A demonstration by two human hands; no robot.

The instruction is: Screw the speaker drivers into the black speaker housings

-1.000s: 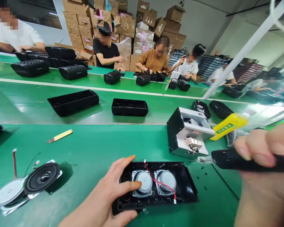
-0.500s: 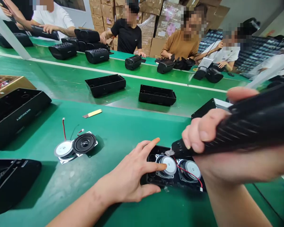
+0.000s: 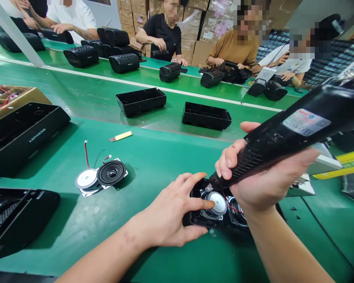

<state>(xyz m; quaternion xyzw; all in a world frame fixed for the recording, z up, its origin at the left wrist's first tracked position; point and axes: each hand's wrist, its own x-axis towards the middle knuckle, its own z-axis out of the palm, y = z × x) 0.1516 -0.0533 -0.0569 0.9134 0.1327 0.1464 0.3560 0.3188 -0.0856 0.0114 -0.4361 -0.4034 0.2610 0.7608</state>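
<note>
Head view: the right hand [image 3: 264, 188] grips the screwdriver [image 3: 279, 135], its tip now at the left speaker [image 3: 220, 202] inside the black housing [image 3: 196, 193], no longer off rightward; the left hand [image 3: 172, 212] rests there, fingers spread

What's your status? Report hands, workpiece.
Left hand on housing and speaker; right hand gripping electric screwdriver, tip at that speaker's edge; right hand partly covers neighbouring speaker.

Green workbench [image 3: 159, 153] under black housings [image 3: 197, 193], two loose speakers [image 3: 111, 173] and a yellow-handled cutter [image 3: 122, 136].
</note>
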